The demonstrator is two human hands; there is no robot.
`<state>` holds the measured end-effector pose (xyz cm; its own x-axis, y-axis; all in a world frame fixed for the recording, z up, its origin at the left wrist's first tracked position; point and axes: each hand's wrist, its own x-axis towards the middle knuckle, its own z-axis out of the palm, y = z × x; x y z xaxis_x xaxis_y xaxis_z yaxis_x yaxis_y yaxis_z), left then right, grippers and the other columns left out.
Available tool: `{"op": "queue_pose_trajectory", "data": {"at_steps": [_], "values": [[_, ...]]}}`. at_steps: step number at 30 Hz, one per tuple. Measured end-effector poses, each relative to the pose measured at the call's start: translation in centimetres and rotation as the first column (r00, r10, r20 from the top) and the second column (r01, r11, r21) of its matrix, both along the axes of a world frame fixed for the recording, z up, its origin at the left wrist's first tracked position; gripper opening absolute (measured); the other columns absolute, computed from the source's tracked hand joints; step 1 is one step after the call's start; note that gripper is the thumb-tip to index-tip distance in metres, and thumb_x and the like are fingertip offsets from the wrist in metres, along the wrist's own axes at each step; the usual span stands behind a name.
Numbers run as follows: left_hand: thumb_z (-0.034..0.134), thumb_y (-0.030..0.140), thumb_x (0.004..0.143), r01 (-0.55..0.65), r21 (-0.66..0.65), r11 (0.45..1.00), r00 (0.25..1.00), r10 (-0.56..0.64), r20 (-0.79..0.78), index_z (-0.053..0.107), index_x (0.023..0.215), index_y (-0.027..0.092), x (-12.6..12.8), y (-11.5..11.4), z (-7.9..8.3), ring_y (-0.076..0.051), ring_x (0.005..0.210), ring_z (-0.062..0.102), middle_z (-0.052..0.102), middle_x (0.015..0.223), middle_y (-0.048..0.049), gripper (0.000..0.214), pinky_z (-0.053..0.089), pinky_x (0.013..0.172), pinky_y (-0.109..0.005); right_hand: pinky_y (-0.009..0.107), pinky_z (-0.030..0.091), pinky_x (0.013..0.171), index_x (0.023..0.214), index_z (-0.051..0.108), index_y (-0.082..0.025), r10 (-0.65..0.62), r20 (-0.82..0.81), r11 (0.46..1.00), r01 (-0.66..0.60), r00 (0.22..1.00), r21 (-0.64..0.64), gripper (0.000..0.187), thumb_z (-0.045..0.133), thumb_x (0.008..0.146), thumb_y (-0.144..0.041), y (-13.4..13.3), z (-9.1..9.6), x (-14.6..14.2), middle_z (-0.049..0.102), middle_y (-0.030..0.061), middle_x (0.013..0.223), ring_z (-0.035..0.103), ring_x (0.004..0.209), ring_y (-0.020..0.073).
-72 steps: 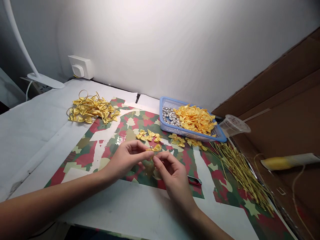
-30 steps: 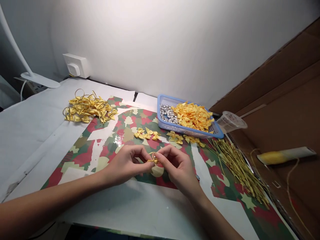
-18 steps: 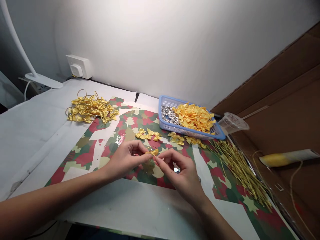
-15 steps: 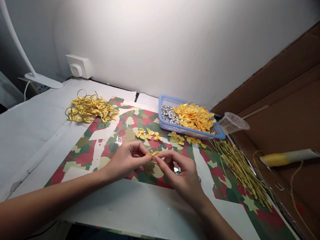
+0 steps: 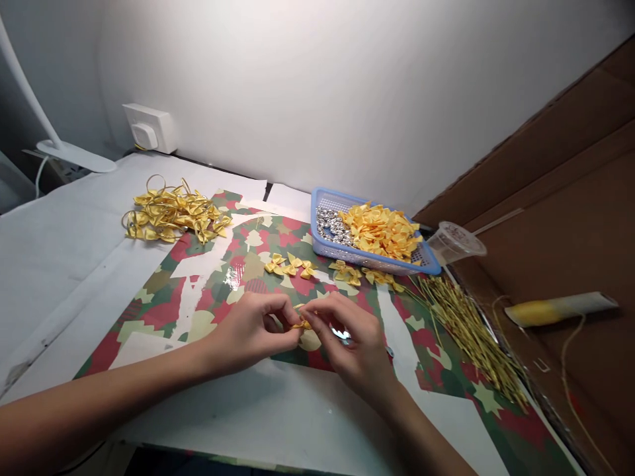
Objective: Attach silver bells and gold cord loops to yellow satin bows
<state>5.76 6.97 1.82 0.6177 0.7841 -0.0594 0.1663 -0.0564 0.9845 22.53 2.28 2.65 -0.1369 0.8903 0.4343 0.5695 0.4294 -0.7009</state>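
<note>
Above the patterned sheet, my left hand (image 5: 255, 324) pinches a small yellow ribbon bow (image 5: 306, 324) at its left side. My right hand (image 5: 354, 334) meets it from the other side, thumb and forefinger closed on the same bow. Most of the bow is hidden by my fingertips. Just beyond my hands lie several loose yellow bows (image 5: 290, 266), with more bows (image 5: 346, 273) near the basket. A shiny metal object (image 5: 342, 334) shows partly beneath my right hand; its kind is unclear.
A blue basket (image 5: 327, 249) at the back holds silver bells or beads (image 5: 333, 227) and yellow bows (image 5: 381, 231). Gold cords (image 5: 473, 340) lie at right, beside a clear plastic cup (image 5: 454, 241) and a cardboard wall (image 5: 560, 231). Finished-looking looped bows (image 5: 173, 211) are heaped at left.
Both hands have lowered slightly with the bow, and my right fingers have curled further over it. The cord loop above the bow shows less now. The whole view has shifted a little.
</note>
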Motion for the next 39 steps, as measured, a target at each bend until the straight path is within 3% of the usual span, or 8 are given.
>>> {"op": "queue_pose_trajectory", "data": {"at_steps": [7,12,19,27,39], "values": [[0.06,0.021,0.074,0.0,0.118,0.993,1.0,0.002,-0.014,0.054,0.063,0.016,0.0,0.0,0.4,-0.008,0.055,0.048,0.059,0.065,0.0005,0.013,0.039,0.047,-0.018,0.025,0.037,0.05,0.077,0.061,-0.021,-0.079,-0.026,0.995,0.077,0.997,-0.065,0.012,0.054,0.087,-0.019,-0.1,0.2,0.0,0.059,-0.0005,0.065,0.046,0.053,0.0126],[0.064,0.025,0.076,-0.05,-0.033,0.998,0.996,0.052,0.066,0.056,0.066,0.015,-0.1,0.3,0.8,-0.006,0.05,0.048,0.058,0.066,0.0013,0.016,0.037,0.043,-0.016,0.025,0.036,0.047,0.076,0.058,-0.02,-0.108,-0.006,0.993,0.108,0.994,0.053,0.012,0.055,0.086,-0.017,-0.3,0.6,0.1,0.054,-0.0019,0.062,0.043,0.051,0.0114],[0.07,0.026,0.073,-0.064,-0.199,0.978,0.982,0.097,0.164,0.055,0.065,0.014,-0.2,0.9,1.0,-0.004,0.048,0.049,0.058,0.064,0.0034,0.021,0.039,0.044,-0.015,0.023,0.035,0.046,0.082,0.057,-0.018,-0.015,0.097,0.985,-0.002,0.995,0.172,0.011,0.052,0.086,-0.009,-0.6,0.2,0.4,0.051,-0.0012,0.062,0.045,0.052,0.0112],[0.071,0.029,0.074,-0.007,-0.343,0.939,0.982,0.07,0.173,0.055,0.068,0.015,0.0,1.1,0.9,-0.009,0.052,0.06,0.068,0.06,0.0003,0.021,0.043,0.046,-0.017,0.022,0.034,0.045,0.085,0.058,-0.018,0.018,0.147,0.979,-0.047,0.989,0.197,0.011,0.051,0.086,-0.009,-0.6,0.1,0.4,0.049,-0.0014,0.06,0.043,0.051,0.011],[0.073,0.026,0.072,-0.008,-0.409,0.912,0.97,0.106,0.217,0.058,0.066,0.015,0.0,1.3,1.0,-0.008,0.053,0.059,0.067,0.06,0.0016,0.019,0.045,0.05,-0.017,0.022,0.034,0.047,0.079,0.056,-0.017,-0.015,0.088,0.993,0.005,0.996,0.118,0.011,0.051,0.086,-0.01,-0.5,0.1,0.5,0.047,-0.0021,0.061,0.042,0.051,0.0102]]}}
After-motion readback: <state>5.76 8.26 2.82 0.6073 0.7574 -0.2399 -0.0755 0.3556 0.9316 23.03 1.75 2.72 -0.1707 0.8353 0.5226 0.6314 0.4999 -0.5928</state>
